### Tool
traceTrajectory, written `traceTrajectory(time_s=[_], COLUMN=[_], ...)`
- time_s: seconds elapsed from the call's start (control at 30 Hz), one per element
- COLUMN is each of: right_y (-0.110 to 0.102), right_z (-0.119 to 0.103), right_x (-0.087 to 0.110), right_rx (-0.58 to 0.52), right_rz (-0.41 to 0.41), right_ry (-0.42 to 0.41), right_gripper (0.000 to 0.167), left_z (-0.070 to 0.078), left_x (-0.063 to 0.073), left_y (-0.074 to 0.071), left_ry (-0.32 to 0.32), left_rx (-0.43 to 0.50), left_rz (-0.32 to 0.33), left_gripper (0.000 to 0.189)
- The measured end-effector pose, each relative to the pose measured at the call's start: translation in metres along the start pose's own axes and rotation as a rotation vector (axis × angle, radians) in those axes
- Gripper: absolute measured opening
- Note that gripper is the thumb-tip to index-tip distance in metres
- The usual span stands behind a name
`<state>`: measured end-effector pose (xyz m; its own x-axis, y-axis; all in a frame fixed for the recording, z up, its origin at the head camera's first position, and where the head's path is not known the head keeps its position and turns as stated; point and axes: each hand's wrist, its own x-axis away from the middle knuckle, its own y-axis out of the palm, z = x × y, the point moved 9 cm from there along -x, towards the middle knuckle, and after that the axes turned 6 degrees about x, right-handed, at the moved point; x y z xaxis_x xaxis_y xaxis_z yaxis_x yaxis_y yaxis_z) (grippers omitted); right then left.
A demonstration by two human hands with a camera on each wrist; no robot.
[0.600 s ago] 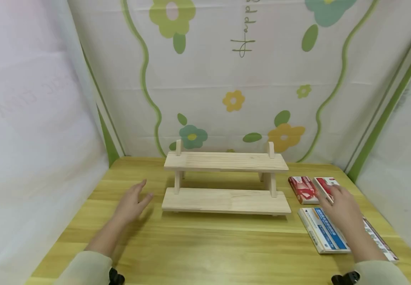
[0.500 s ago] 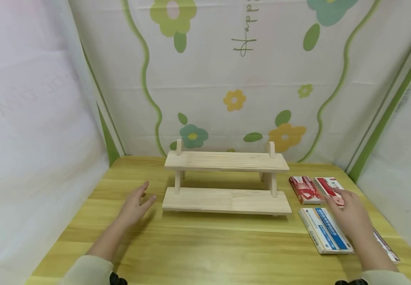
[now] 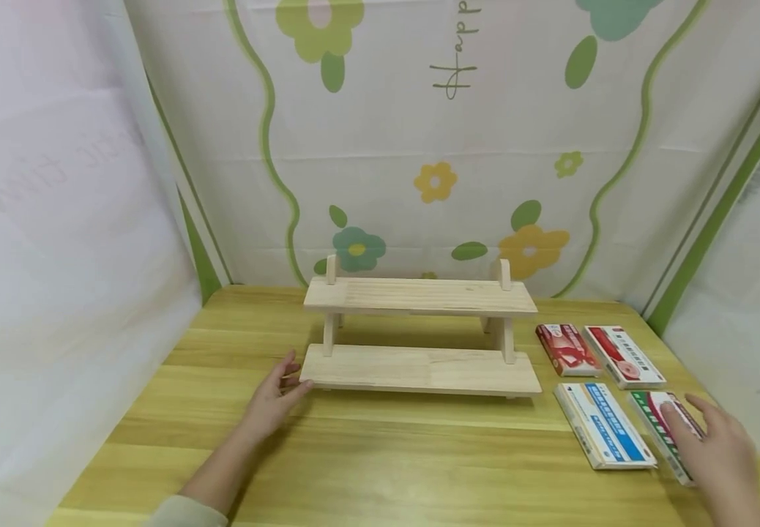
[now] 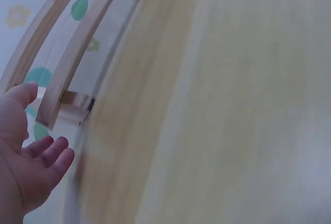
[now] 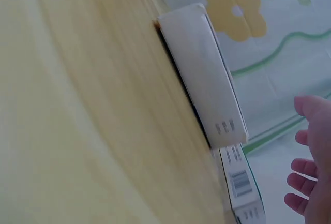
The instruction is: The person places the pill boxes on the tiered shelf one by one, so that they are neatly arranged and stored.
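Note:
A two-tier pale wooden shelf (image 3: 413,368) stands mid-table. My left hand (image 3: 273,402) is at the left end of its lower board, fingers loosely bent; whether it touches is unclear. In the left wrist view, thumb and fingers of that hand (image 4: 31,167) are spread around the end of a board (image 4: 83,53), not closed. My right hand (image 3: 716,446) is over a green, white and maroon box (image 3: 663,424), partly covering it. The right wrist view shows that hand (image 5: 315,167) with fingers apart, beside a box with a barcode (image 5: 240,182), holding nothing.
Left of the green box lies a blue-and-white box (image 3: 604,426). Behind them are a red box (image 3: 566,350) and a white-and-red box (image 3: 625,356). Flowered white cloth (image 3: 380,146) hangs behind the table and along both sides.
My left hand has moved right and forward to the shelf's end. My right hand has moved from above the white-and-red box to the green box, rightward and nearer to me.

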<state>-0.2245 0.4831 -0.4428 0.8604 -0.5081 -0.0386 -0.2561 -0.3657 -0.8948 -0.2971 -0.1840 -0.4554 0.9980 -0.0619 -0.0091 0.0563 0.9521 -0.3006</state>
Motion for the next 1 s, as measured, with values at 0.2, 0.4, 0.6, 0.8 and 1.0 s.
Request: traceTrajectory(time_s=[0.2,0.4,0.6,0.8,1.0], right_y=[0.010,0.018,0.024,0.027,0.030], right_z=[0.033,0.057,0.074,0.081,0.092], right_x=[0.006,0.008,0.011,0.011,0.010], right_rx=[0.015,0.024,0.079,0.099,0.086], right_rz=[-0.081,-0.154,-0.226,-0.246,-0.256], right_ry=[0.158,0.275,0.318,0.303,0.319], right_gripper=[0.085,0.098,0.105,0.106,0.111], left_z=[-0.008,-0.008,-0.015,-0.017,-0.020], left_x=[-0.003,-0.005,-0.005,-0.003,-0.004], left_y=[0.009,0.010,0.010,0.009,0.010], left_ry=[-0.005,0.031,0.019,0.019,0.013], left_rx=[0.077,0.105,0.093,0.101,0.126], left_rz=[0.072,0.153,0.175,0.189,0.184], left_gripper=[0.077,0.068,0.065,0.062,0.062])
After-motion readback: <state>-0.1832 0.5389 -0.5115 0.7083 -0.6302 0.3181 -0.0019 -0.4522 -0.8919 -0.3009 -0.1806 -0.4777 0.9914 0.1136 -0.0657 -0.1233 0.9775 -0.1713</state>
